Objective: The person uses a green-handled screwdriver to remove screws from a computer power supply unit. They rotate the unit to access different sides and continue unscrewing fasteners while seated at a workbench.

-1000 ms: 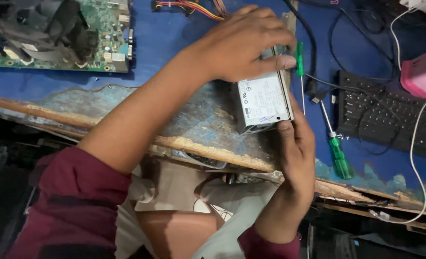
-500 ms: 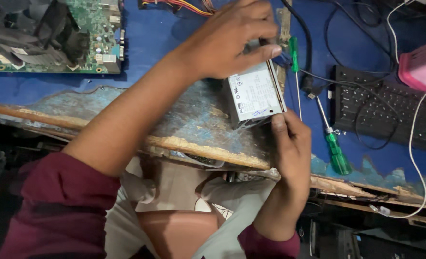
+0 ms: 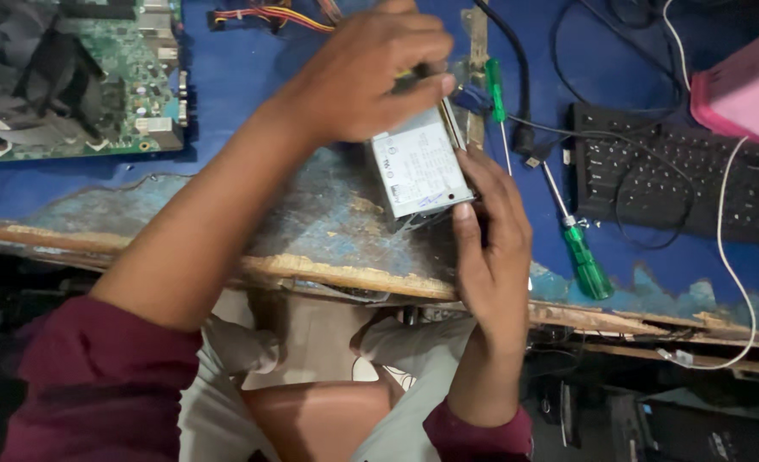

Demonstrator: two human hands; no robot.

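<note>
A grey metal power supply box with a white label lies on the worn blue table. My left hand covers its far end, fingers curled over the top edge. My right hand grips its near right corner, thumb pressed against the front side. Coloured wires run off from the box toward the back.
A green circuit board with a fan lies at the back left. Two green-handled screwdrivers lie right of the box. A black keyboard, a pink box and cables sit at the right. The table's front edge is chipped.
The box has turned a little and both hands have shifted with it; my right hand has moved up along its near corner.
</note>
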